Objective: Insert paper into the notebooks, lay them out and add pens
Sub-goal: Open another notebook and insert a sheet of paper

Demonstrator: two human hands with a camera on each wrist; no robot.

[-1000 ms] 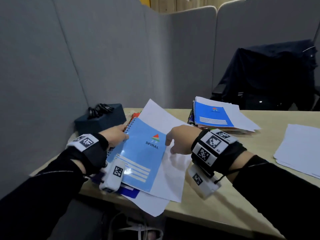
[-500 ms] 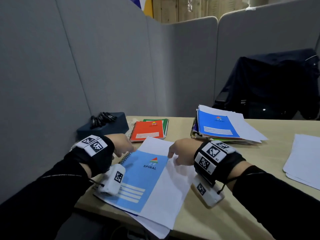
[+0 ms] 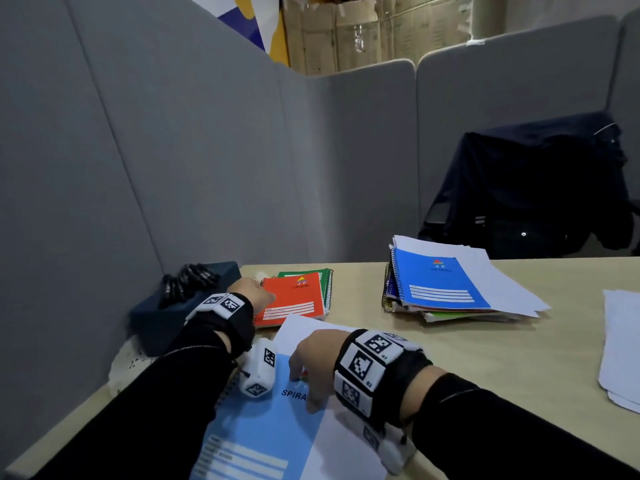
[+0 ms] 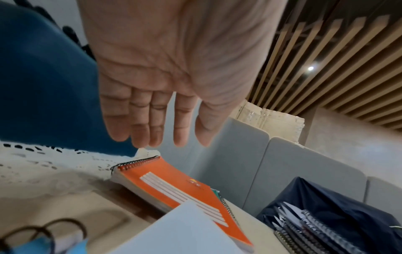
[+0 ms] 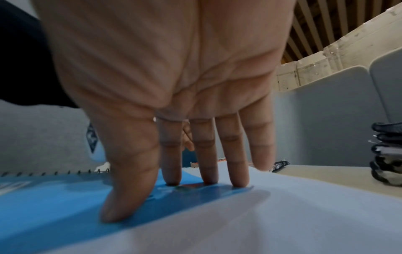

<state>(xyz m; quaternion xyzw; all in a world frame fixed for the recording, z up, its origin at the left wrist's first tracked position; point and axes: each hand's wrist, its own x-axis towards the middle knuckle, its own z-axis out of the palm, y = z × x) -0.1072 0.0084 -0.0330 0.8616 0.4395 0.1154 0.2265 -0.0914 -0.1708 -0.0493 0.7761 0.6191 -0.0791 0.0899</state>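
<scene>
Near the front edge of the surface [image 3: 485, 358], the light-blue notebook [image 3: 263, 431] now lies flat, sheet [image 3: 343, 441] tucked inside; right hand [image 3: 313, 362] presses it, fingers [image 5: 172, 165] straight. Left hand [image 3: 249, 294], fingers apart, perhaps reaches toward the orange notebook [image 3: 294, 299].

Bare desk [image 3: 398, 341] between orange notebook [image 3: 294, 296] and blue-topped stack [image 3: 440, 282]; grey partition [image 3: 207, 168] close behind.

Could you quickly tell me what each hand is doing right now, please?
Left hand: open, fingers straight, holding nothing, above the orange spiral notebook.
Right hand: open, straight fingers pressing the light blue spiral notebook.
</scene>
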